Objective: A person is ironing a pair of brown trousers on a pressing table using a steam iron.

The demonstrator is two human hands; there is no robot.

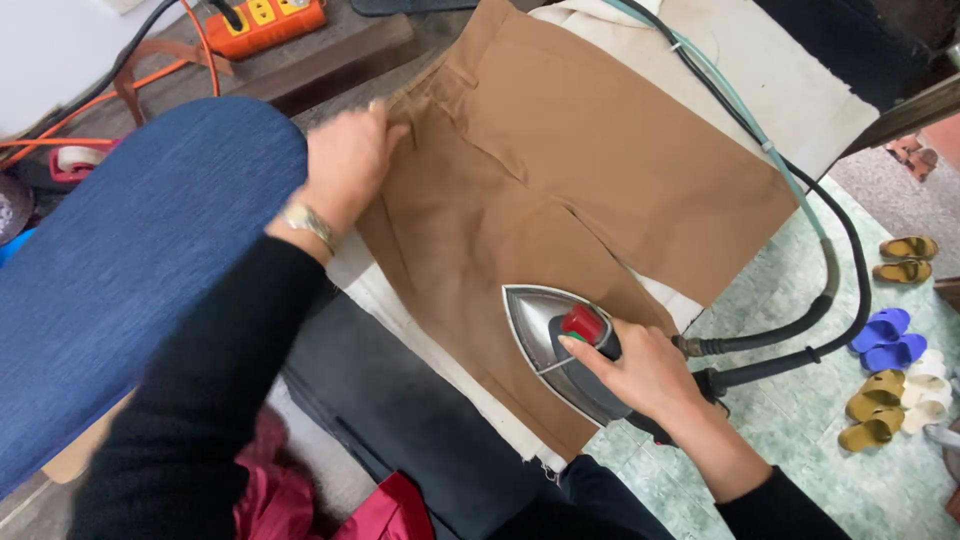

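Note:
A brown pair of trousers [560, 170] lies flat on a white-covered ironing board [770, 70]. My right hand [640, 372] grips the handle of a steam iron [545, 325] with a silver body and a red button, resting on the trousers' near edge. My left hand [345, 165], with a watch on the wrist, presses fingers down on the trousers' left edge near the waistband.
A blue padded surface [130, 260] fills the left side. Black hoses [800, 340] run from the iron off the board's right side. An orange power strip [262, 22] sits at the top left. Several sandals [895, 350] lie on the green floor at right. Red cloth [380, 505] lies below.

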